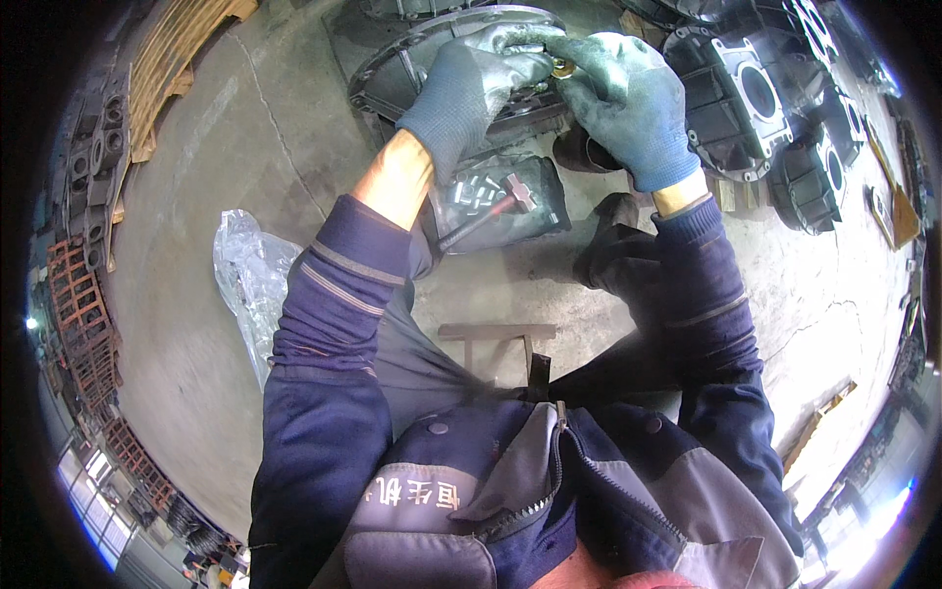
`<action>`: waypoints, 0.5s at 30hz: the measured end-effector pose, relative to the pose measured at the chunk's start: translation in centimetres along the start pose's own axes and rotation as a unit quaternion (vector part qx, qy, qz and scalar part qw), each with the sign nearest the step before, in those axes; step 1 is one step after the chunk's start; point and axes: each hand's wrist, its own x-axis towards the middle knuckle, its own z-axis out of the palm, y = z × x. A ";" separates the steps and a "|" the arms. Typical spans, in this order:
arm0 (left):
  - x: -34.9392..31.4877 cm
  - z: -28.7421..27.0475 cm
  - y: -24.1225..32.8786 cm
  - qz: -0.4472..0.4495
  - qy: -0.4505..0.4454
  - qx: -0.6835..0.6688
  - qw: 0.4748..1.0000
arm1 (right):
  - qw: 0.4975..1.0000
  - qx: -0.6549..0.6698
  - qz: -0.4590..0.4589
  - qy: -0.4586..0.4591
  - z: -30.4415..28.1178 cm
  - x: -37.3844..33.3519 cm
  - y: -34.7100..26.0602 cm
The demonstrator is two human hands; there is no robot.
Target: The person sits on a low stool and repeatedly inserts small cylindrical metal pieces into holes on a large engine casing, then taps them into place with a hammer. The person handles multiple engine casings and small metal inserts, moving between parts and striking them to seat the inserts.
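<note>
Head view: both gloved hands are meeting over the near side of the large round flanged casting. Right hand is pinching a small brass-coloured ring part between thumb and fingers. Left hand is coming in from the opposite side, fingers bending toward the ring part; can't tell if they're gripping it. Meeting from two sides is probably steadying something too small for a palm grip. Can't tell if the ring part is touching the casting.

Dark tray is lying on the near side of the casting, carrying a hammer and loose silvery metal pieces; likely keeping them together and within reach. Hammer handle is pointing away from the casting, so grabbing it should be easy.

Crumpled clear plastic bag is lying left of and nearer than the casting. Grey cast housings are standing grouped to its right, presumably saving floor space.
</note>
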 end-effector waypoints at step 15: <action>6.9 -6.6 -1.4 0.113 0.018 0.535 0.837 | 0.927 0.053 0.330 -0.170 4.6 -10.8 7.6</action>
